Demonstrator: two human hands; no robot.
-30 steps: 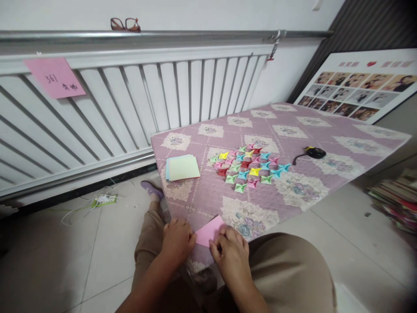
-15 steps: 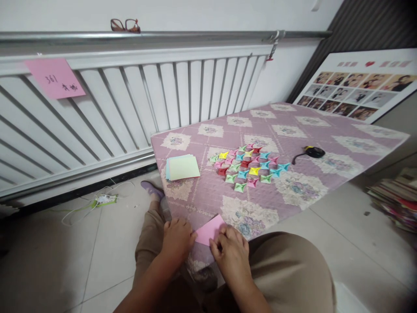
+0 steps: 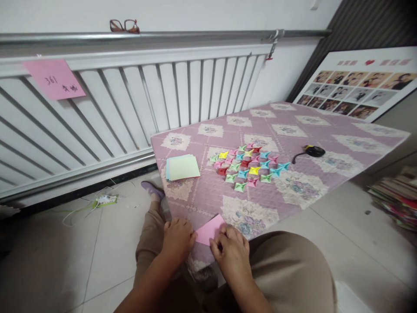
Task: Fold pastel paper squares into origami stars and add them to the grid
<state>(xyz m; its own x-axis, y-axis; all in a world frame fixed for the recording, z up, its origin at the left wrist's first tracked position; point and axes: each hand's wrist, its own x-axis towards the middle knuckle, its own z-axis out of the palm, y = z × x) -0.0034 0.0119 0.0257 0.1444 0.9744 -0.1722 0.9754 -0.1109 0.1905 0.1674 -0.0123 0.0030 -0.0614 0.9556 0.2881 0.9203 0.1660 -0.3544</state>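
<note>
A flower-patterned counter (image 3: 202,195) fills the middle of the view. At its near corner, the left hand (image 3: 178,238) and right hand (image 3: 232,250) are clamped on opposite ends of a pink paper (image 3: 210,230). Farther in sit small folded paper shapes (image 3: 254,171) in several colours.

On the table (image 3: 203,198), a paper stack (image 3: 184,168) lies left of folded papers (image 3: 245,164), a sheet (image 3: 210,229) before them between left hand (image 3: 177,239) and right hand (image 3: 233,251).
</note>
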